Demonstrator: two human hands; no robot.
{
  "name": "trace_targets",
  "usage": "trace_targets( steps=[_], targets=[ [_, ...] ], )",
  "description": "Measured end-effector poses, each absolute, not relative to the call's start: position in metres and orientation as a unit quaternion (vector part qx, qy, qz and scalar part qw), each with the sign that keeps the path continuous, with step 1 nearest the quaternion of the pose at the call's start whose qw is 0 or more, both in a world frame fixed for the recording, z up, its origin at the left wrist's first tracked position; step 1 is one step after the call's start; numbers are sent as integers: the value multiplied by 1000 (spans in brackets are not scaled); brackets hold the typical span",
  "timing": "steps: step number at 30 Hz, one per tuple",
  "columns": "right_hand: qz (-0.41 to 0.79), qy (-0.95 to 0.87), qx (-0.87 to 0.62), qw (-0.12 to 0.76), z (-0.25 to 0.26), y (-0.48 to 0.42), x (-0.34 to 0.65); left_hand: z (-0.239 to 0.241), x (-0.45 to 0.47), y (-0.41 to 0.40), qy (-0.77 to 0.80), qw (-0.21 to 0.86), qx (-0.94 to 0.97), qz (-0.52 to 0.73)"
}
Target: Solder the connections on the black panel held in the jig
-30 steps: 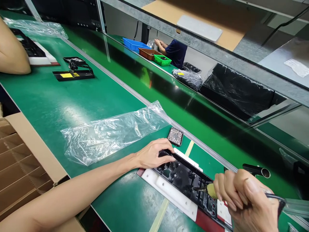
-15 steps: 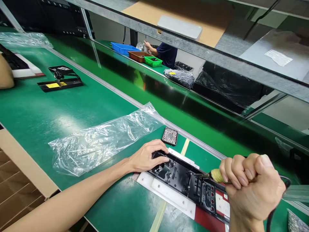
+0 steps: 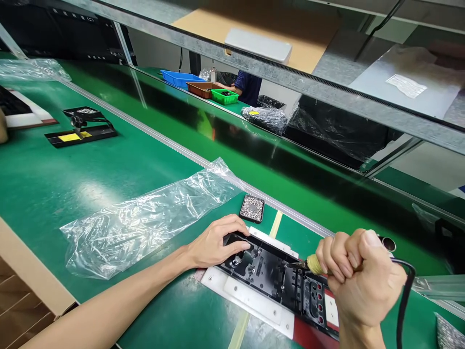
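Observation:
A long black plastic part (image 3: 271, 278) lies in a white and red fixture (image 3: 250, 303) on the green bench. My left hand (image 3: 214, 241) rests on the part's left end, fingers curled over it and pressing it down. My right hand (image 3: 359, 276) is closed in a fist around a soldering iron (image 3: 313, 264) with a yellowish collar. The iron's tip touches the middle of the black part, and its black cable (image 3: 404, 295) loops down on the right. A small black tray of tiny silver screws (image 3: 252, 209) sits just beyond my left hand.
A crumpled clear plastic bag (image 3: 145, 218) lies left of the fixture. Farther left stand a black iron stand with a yellow sponge (image 3: 78, 135) and another fixture (image 3: 22, 114). Across the conveyor a person in dark blue works by coloured bins (image 3: 209, 87). Cardboard boxes (image 3: 25, 310) sit at lower left.
My right hand has raised and shifted the iron left along the black part. The view has swung right, so a neighbour's arm at far left has nearly left the frame. My left hand stays put.

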State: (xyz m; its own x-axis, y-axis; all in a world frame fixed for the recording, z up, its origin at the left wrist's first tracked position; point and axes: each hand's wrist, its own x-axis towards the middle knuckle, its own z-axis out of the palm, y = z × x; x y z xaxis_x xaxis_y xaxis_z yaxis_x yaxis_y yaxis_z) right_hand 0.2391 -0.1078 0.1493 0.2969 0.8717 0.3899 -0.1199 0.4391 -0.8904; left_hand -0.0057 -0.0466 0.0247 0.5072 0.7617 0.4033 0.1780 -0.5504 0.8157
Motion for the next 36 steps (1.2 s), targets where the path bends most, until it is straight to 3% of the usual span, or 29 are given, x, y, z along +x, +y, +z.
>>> trace_targets(
  steps=[36],
  targets=[
    [368,-502,-367,691,138,-99,225,27,-6,-48,326,395,773,374]
  ],
)
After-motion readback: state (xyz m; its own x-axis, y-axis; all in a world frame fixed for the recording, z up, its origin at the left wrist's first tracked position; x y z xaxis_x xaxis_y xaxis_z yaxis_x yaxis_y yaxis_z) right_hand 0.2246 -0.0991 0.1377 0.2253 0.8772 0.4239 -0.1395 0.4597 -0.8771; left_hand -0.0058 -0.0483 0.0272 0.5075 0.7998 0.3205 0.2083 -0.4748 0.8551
